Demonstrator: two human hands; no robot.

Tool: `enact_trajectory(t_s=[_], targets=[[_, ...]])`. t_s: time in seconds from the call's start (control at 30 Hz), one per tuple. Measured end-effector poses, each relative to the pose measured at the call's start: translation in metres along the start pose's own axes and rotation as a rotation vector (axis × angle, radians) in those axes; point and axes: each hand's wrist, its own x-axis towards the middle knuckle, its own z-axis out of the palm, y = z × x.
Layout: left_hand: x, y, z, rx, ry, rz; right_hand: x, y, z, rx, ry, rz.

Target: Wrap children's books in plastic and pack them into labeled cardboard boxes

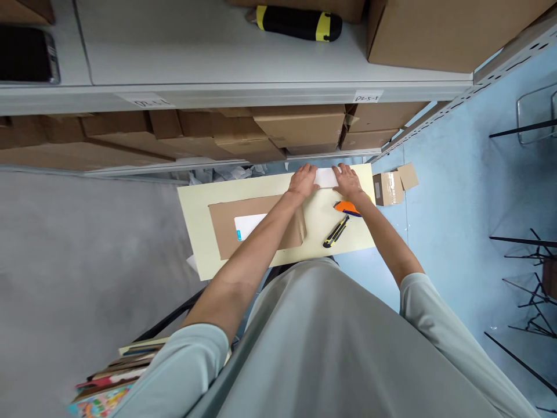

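A small white slip of paper (326, 177) lies at the far edge of a pale yellow tabletop (200, 232). My left hand (302, 180) rests on its left end and my right hand (348, 180) on its right end, fingers flat and pressing down. A flat brown cardboard mailer (230, 226) with a white label (249, 225) lies under my left forearm. A yellow-and-black utility knife (336, 231) and an orange tool (347, 207) lie near my right wrist.
Grey metal shelving (217, 93) stands ahead, stacked with cardboard boxes (300, 125); a black-and-yellow tool (298, 23) lies on the upper shelf. A small open carton (394, 184) sits on the blue floor to the right. Books (113, 377) are piled lower left. Black wire stands (526, 273) are at the right.
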Motion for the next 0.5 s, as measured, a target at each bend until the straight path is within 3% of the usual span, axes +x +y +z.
enact_trajectory(t_s=[0.2,0.5], targets=[[0.002,-0.003,0.0,-0.146,0.11,-0.043,-0.011,-0.004,-0.007,-0.044,0.041,-0.028],[-0.001,0.0,0.002,-0.166,0.124,-0.055,-0.027,-0.015,-0.018,-0.053,0.096,-0.06]])
